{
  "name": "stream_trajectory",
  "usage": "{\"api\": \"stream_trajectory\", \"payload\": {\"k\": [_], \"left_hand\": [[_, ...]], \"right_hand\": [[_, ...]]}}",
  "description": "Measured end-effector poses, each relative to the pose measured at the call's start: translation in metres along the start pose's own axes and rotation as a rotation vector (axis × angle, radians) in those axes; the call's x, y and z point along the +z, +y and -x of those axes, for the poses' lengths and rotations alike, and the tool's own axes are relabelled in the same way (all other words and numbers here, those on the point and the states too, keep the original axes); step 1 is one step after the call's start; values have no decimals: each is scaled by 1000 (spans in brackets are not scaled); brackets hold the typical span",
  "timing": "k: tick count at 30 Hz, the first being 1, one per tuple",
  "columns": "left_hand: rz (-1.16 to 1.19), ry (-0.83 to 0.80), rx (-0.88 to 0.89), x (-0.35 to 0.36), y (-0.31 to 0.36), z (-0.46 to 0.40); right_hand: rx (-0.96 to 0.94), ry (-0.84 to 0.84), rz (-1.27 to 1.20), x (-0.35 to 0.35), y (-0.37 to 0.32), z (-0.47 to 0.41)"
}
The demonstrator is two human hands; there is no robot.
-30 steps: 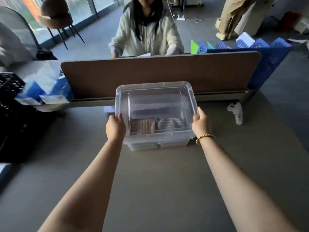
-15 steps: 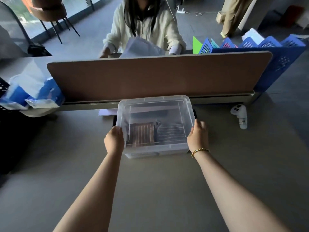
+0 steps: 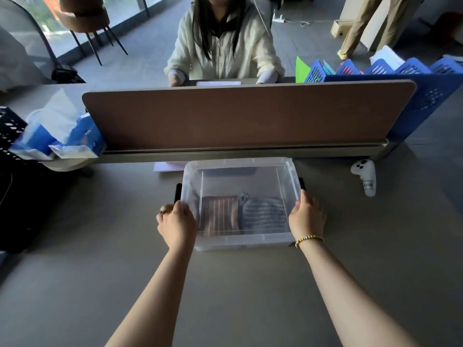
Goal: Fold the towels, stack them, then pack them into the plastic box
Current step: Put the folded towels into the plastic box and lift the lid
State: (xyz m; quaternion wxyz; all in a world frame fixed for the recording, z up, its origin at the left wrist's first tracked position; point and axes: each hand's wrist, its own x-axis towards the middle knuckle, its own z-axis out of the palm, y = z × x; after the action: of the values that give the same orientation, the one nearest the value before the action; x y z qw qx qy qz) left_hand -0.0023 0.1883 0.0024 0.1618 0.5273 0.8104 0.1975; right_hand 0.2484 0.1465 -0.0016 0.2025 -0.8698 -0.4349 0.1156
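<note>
The plastic box stands on the tabletop, just before the divider panel. Inside it, two folded towels lie side by side. The left hand is at its left edge, the right hand at its right. A controller lies further right.

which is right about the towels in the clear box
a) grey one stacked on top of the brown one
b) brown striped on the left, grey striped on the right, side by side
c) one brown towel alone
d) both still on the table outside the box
b: through the clear plastic box the brown striped towel lies left of the grey striped towel, side by side, while the left hand and right hand hold the box's sides.
</note>
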Motion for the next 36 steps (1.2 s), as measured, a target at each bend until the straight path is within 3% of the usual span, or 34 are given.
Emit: {"api": "stream_trajectory", "payload": {"k": [4, 7, 8, 10, 12, 15, 18, 24, 29, 36], "left_hand": [[281, 17, -225, -2, -9, 14], [648, -202, -551, -8, -9, 8], [694, -271, -588, -9, -10, 6], [665, -307, -544, -7, -14, 4], [555, -240, -450, -8, -14, 7], [357, -126, -254, -12, -6, 13], [239, -121, -138, -14, 7, 16], [-30, -32, -58, 1, 7, 22], [-15, 71, -49, 8, 6, 24], [-30, 48, -19, 6, 10, 26]], "right_hand": [[122, 50, -105, 2, 13, 14], [292, -67, -296, -3, 14, 10], [347, -137, -396, -5, 14, 8], [424, -261, -535, -10, 13, 6], [430, -265, -567, -10, 14, 4], [354, -99, -442, -7, 10, 8], [233, 25, -282, -4, 4, 13], [143, 125, -35, 2, -3, 24], [120, 194, -19, 7, 1, 20], [11, 264, -26, 14, 0, 19]]}}
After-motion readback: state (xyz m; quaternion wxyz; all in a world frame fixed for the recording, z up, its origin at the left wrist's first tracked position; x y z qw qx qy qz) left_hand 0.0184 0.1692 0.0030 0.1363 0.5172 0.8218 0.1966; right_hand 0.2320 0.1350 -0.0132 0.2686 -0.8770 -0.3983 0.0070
